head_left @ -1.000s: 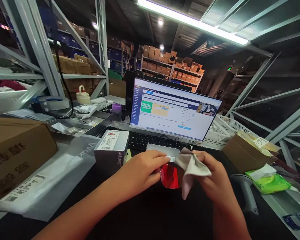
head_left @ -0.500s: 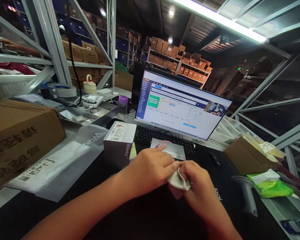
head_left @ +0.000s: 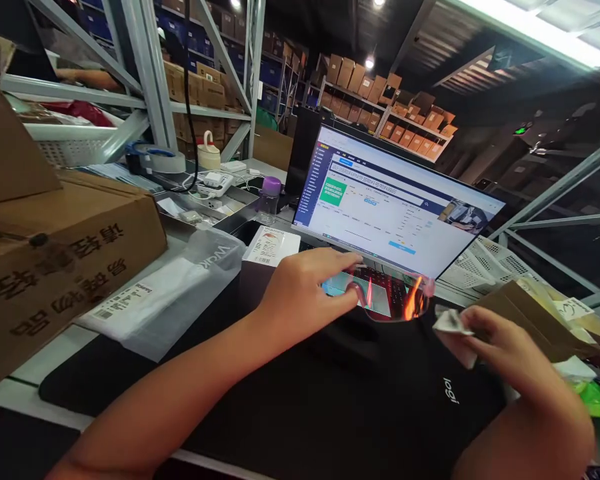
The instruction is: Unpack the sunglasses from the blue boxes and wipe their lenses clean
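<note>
My left hand (head_left: 303, 290) is closed on a pair of tinted glasses (head_left: 397, 307), pinching one side between thumb and fingers. Their lenses show red and orange reflections, and the keyboard can be seen through them. To the right, my right hand (head_left: 513, 347) grips a crumpled pale cloth (head_left: 453, 330) between thumb and fingers, apart from the glasses. Just behind my left hand stands a dark box with a white labelled top (head_left: 275, 245), partly covered by that hand. Both hands are over a black desk mat (head_left: 330, 400).
A monitor (head_left: 370, 207) stands at the back. On the left are a frosted plastic bag (head_left: 180, 293) with a label and a large cardboard box (head_left: 95, 247). A purple-lidded bottle (head_left: 269, 200) stands beside the monitor. An open carton (head_left: 525, 313) lies on the right.
My hands were together around the cloth; now they are apart. The right hand has moved right with the cloth, and the glasses show clearly in my left. The view has shifted.
</note>
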### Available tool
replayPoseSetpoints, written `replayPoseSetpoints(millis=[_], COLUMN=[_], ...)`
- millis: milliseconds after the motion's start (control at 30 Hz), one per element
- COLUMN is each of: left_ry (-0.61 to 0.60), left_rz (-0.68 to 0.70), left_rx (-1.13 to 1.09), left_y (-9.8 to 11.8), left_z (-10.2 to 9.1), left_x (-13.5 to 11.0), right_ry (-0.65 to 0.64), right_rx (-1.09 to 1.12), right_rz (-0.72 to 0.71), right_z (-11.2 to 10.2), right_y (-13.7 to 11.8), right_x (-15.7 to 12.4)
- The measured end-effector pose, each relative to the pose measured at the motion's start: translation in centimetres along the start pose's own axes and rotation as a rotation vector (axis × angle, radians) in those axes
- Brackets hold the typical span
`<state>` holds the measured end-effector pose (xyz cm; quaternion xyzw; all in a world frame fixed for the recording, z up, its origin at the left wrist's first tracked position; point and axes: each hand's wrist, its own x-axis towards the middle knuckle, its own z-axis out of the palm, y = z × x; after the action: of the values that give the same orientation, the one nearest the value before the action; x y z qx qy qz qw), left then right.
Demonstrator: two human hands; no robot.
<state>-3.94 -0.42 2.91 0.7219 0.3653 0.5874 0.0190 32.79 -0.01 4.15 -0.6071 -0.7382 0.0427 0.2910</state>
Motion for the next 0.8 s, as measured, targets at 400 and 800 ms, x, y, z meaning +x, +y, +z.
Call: replayPoseSetpoints(millis=[400,800], left_ry=[-0.147,-0.269], left_rz=[-0.127,-0.043], left_rx=[-0.116,-0.102], left_y=[-0.4,-1.4], left_z=[1.2,2.1], left_x=[-0.1,0.0], right_ry=[0.294,0.13], right_rx=[-0.075,0.419], right_rz=[-0.403,-0.404], right_z=[5.7,6.7], right_y=[-9.8,-9.8], right_x=[-1.5,-1.3])
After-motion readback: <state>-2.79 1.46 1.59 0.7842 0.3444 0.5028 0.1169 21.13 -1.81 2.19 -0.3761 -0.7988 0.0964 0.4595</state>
